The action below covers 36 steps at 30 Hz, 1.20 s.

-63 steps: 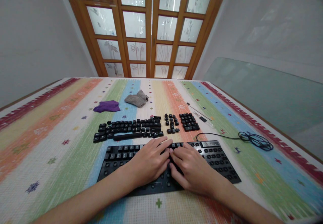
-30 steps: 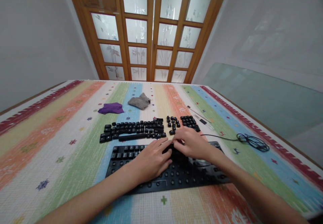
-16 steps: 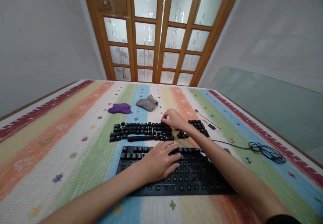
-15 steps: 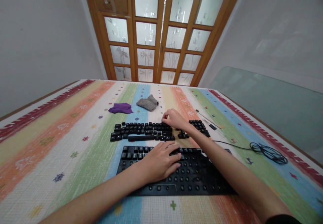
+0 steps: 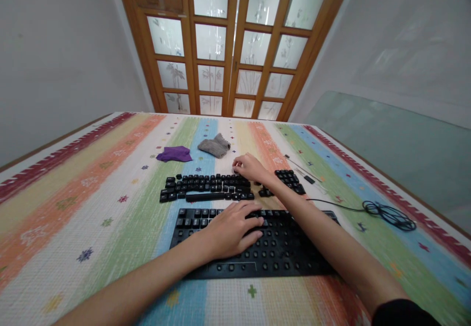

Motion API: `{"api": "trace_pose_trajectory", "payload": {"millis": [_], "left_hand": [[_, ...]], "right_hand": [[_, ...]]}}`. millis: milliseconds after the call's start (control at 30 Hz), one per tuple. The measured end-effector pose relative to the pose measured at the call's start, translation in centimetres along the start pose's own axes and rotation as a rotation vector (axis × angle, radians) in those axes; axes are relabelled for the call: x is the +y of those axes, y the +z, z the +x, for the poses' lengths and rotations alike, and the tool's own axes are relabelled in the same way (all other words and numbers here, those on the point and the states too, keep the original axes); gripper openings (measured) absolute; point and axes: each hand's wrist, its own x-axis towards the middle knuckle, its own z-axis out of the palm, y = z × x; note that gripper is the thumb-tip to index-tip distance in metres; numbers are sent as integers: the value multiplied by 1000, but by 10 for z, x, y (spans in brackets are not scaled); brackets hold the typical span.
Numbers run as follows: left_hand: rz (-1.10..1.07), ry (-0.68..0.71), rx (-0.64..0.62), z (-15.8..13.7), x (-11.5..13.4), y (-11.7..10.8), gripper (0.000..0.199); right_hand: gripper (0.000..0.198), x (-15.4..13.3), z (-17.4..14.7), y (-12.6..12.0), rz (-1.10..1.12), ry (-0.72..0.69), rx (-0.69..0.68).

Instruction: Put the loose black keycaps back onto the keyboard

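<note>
My left hand (image 5: pixel 235 230) rests with its fingers apart on a black keyboard (image 5: pixel 283 255), covering part of its upper middle. Keycaps remain along the keyboard's upper left, while bare key stems show over much of the rest. Beyond the keyboard, loose black keycaps (image 5: pixel 206 184) lie in rows, with a long space bar (image 5: pixel 205 197) in front. My right hand (image 5: pixel 250 167) reaches over to the far edge of these rows. Its thumb and index finger are pinched around a small dark keycap, partly hidden. A separate block of keycaps (image 5: pixel 289 180) lies right of my right wrist.
A purple cloth (image 5: pixel 174 154) and a grey cloth (image 5: pixel 214 146) lie farther back on the striped tablecloth (image 5: pixel 121 228). To the right are a thin rod-like tool (image 5: pixel 301 166), a small black piece (image 5: pixel 309 179) and a coiled cable (image 5: pixel 390 215).
The view has tilted down slightly. My right hand has shifted a little, its pinched fingers lifting slightly at the keycap rows. My left hand stays on the keyboard.
</note>
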Motion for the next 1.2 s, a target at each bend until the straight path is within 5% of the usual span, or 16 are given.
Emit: {"api": "trace_pose_trajectory", "payload": {"millis": [233, 500, 767, 1200], "left_hand": [[-30, 7, 10, 0, 3, -4, 26], [95, 92, -15, -1, 4, -2, 28], [166, 126, -115, 1, 8, 1, 40], [112, 83, -96, 1, 13, -1, 45]], "right_hand": [[11, -5, -21, -32, 102, -42, 119], [17, -6, -110, -69, 282, -89, 3], [19, -3, -178, -58, 350, -76, -107], [18, -8, -189, -35, 208, -185, 72]]}}
